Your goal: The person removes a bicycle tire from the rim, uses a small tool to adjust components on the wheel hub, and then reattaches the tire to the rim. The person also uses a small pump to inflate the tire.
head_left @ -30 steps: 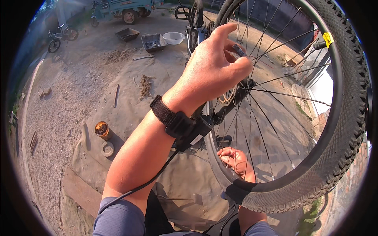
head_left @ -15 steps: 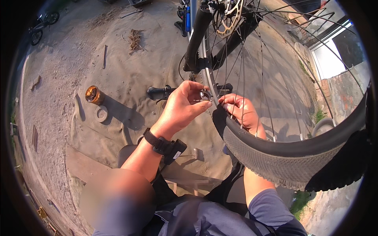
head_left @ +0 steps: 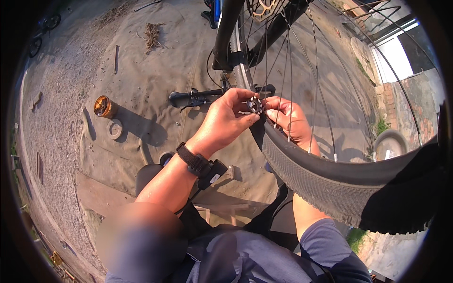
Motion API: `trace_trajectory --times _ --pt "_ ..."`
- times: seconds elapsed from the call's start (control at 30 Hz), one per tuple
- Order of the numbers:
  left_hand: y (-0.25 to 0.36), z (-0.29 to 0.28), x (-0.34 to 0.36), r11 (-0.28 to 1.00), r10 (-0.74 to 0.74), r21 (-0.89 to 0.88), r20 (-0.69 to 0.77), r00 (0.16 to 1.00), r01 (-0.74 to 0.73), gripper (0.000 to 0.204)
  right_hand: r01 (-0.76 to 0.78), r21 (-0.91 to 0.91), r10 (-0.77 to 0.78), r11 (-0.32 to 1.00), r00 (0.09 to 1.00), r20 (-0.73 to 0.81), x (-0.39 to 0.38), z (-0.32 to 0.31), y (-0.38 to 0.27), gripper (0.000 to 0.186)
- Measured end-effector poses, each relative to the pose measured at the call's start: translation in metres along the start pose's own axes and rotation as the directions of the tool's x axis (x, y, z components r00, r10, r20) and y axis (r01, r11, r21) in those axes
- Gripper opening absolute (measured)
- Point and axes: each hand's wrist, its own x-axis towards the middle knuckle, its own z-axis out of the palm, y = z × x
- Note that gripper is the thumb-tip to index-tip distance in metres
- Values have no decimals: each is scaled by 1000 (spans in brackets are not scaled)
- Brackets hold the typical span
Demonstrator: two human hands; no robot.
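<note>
My left hand (head_left: 229,120) pinches a round, notched metal tool (head_left: 255,105), like a spoke wrench, at the left edge of the bicycle wheel's rim (head_left: 325,167). My right hand (head_left: 290,122) is beside it among the spokes (head_left: 334,141), fingertips closed close to the tool; what they grip is too small to tell. The wheel has a knobby black tyre (head_left: 321,191) and sits in a black fork (head_left: 226,37) with a silver brake rotor (head_left: 264,8) at the top of the view. Behind my hands lies the handlebar (head_left: 184,98).
A rusty can (head_left: 104,106) and a round lid-like object (head_left: 115,129) lie left on the tarp (head_left: 141,80). A small bicycle (head_left: 49,23) stands far left, dry straw (head_left: 152,35) lies behind. At right are a brick wall (head_left: 396,104), a white panel (head_left: 391,61) and a round basin (head_left: 390,144).
My left hand has come down from up by the hub to the rim beside my right hand. The view has tilted down, and the small tool now sits between both hands' fingertips.
</note>
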Motion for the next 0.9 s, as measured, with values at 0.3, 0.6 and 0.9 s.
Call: trace_trajectory --times 0.3,0.6,0.9 --pt "-4 3 -1 995 28 97 -19 999 -26 49 -11 5 11 1000 1000 2 -1 1 -2 21" --pt "-6 11 -1 983 80 172 -58 995 -69 50 -12 -39 10 999 999 -45 2 -1 1 21" --pt "-5 11 6 956 127 270 -44 991 -111 52 15 2 -15 1000 997 -72 2 -1 3 17"
